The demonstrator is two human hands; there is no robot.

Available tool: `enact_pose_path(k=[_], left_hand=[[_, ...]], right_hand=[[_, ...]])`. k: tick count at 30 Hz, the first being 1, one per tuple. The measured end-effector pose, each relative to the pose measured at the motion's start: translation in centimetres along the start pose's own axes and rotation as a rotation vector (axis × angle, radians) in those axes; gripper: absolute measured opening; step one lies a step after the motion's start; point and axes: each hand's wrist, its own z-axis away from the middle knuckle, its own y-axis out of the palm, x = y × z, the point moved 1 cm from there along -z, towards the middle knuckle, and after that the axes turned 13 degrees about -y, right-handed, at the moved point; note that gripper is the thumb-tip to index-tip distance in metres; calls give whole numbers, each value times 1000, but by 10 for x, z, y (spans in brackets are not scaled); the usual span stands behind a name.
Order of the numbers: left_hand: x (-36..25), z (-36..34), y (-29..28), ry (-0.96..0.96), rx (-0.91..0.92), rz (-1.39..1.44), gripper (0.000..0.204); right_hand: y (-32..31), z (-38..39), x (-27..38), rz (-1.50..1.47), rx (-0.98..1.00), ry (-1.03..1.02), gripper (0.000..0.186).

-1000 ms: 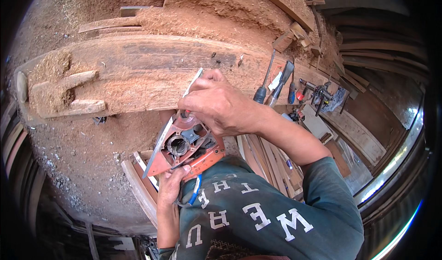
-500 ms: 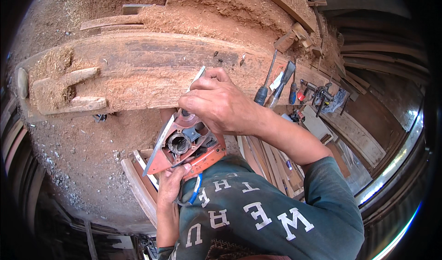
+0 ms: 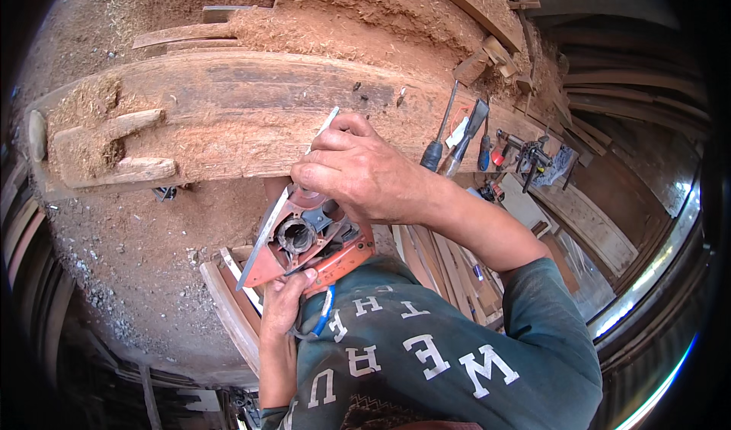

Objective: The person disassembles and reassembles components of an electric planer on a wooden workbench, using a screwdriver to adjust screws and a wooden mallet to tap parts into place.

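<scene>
An orange electric planer (image 3: 335, 266) is tipped on its side in front of my shirt, its round side opening facing up and its flat metal sole turned to the left. My left hand (image 3: 283, 304) grips it at the near end, thumb on the orange body beside the blue-wrapped cord (image 3: 326, 312). Curled over the far end is my right hand (image 3: 362, 167), its fingers closed around the front part and covering it. The tip of the sole sticks out past those fingers, over the edge of the wooden bench (image 3: 251, 137).
On the bench's right lie a screwdriver (image 3: 432, 154), a chisel (image 3: 457, 150) and a smaller blue-handled tool (image 3: 484, 154). Wooden stops (image 3: 137, 171) and shavings sit at its left end. Sawdust (image 3: 343, 19) is heaped behind. Planks (image 3: 232, 308) stand near my left arm.
The fingers of my right hand have shifted slightly left and down over the planer's far end. My left hand and the planer stay nearly where they were.
</scene>
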Motion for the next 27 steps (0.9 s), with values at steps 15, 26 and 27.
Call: enact_pose_path(k=[15, 26, 27], left_hand=[[1, -2, -3, 15, 3, -12, 40], [8, -7, -17, 41, -31, -117, 37], [7, -7, -19, 25, -29, -133, 37]], right_hand=[[-5, 0, -4, -50, 45, 26, 14], [23, 10, -4, -162, -164, 73, 37], [19, 12, -4, -122, -194, 78, 37]])
